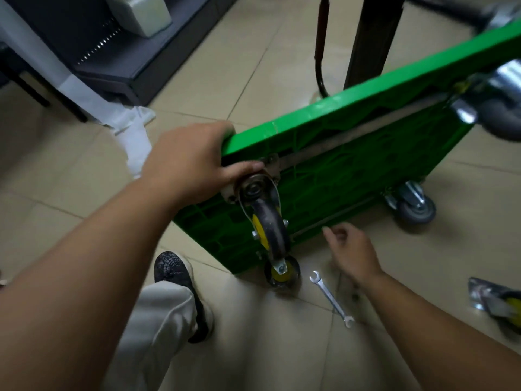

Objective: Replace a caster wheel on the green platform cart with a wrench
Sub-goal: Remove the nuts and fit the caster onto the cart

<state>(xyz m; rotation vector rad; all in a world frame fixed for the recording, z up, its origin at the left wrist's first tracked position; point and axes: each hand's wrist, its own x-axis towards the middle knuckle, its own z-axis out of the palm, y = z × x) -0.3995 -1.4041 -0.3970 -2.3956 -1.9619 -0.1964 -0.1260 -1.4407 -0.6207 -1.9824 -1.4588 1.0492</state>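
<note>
Left hand (pixel 186 162) grips the green cart (pixel 352 167) at its corner; right hand (pixel 352 249) hangs loose near the wrench (pixel 331 299)

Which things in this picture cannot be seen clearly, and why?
Head view:
1. Left hand: fingertips hidden behind the green plastic platform cart edge.
2. Loose yellow-hubbed caster wheel: cut off by the right edge, blurred.
3. Grey rubber caster wheel, upper right: motion-blurred, partly cut off.
</note>
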